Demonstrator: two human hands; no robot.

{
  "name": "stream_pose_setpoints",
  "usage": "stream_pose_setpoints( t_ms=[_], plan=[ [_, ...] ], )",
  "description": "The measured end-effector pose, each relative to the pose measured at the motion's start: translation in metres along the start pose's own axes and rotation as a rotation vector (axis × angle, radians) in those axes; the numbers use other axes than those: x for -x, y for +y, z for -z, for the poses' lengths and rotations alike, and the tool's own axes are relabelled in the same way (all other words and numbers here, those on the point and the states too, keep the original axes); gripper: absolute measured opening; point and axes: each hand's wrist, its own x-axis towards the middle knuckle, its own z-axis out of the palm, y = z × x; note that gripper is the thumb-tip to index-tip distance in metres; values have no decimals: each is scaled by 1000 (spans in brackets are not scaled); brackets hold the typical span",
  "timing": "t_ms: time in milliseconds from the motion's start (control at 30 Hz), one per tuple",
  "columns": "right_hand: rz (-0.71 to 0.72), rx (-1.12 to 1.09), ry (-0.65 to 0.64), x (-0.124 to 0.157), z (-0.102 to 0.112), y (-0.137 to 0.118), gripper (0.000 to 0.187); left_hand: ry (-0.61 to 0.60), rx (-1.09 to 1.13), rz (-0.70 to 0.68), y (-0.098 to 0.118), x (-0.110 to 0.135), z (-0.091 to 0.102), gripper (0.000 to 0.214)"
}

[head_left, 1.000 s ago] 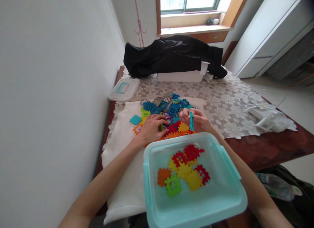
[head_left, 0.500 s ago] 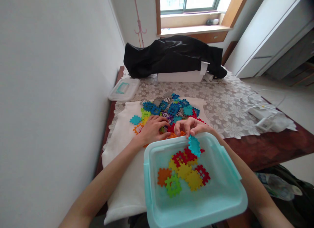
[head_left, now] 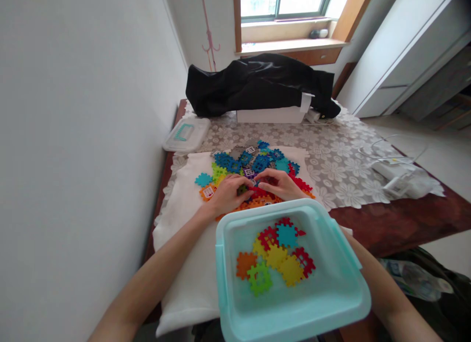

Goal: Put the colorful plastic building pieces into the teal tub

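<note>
My left hand (head_left: 230,194) rests in the pile of interlocking plastic tiles, its fingers bent together beside a red tile (head_left: 258,190). Facing it, my right hand (head_left: 282,184) has thumb and forefinger drawn toward each other over the same spot. What either hand grips is hidden among the pieces. Around them lie blue tiles (head_left: 260,163), orange tiles (head_left: 257,201) and more red ones. In front stands a turquoise plastic bin (head_left: 316,302) holding several tiles, among them a light blue tile (head_left: 286,235), a yellow tile (head_left: 291,270) and a green tile (head_left: 259,278).
Under the pile is a white cloth (head_left: 184,263) on a lace-covered table (head_left: 342,170). A clear lid (head_left: 187,134) lies at the back left. Behind the pile, a black cover (head_left: 261,84) drapes a white box (head_left: 270,116). Cables and a plastic bag (head_left: 415,180) sit at the right edge.
The light blue tile has left my right hand and now lies in the bin. My right hand has moved back into the pile, close to my left hand.
</note>
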Motion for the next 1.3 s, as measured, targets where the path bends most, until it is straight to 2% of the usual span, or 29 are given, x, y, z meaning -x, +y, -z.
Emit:
stream_pose_setpoints(
  t_ms=[267, 467, 600, 700, 800, 867, 967, 1067, 1133, 1200, 1300],
  plan=[
    [152, 366, -4, -3, -6, 12, 32, 161, 177, 157, -5, 0, -1, 18],
    [173, 377, 9, -1, -8, 10, 37, 164, 99, 149, -7, 0, -3, 20],
    [87, 201, 146, -2, -7, 10, 37, 108, -8, 84, -3, 0, -1, 20],
    [4, -113, 281, -4, -4, 11, 38, 16, -137, -3, 1, 0, 1, 18],
    [-67, -448, 296, -4, 1, 7, 46, -35, -208, -48, 3, 2, 2, 18],
    [-67, -609, 212, -1, 5, 3, 45, -46, -219, -52, 3, 2, 2, 16],
    [21, -794, -68, 4, 9, -1, 45, -48, -229, -37, 2, 2, 2, 15],
    [113, -826, -410, 8, 13, -1, 43, -42, -241, -27, 2, 2, 1, 16],
    [124, -787, -562, 9, 15, 0, 43, -39, -245, -30, 2, 2, 1, 16],
    [116, -765, -624, 10, 17, 1, 42, -39, -247, -34, 2, 2, 1, 16],
    [114, -778, -610, 11, 19, -1, 39, -44, -240, -40, 1, 2, 1, 15]
  ],
)
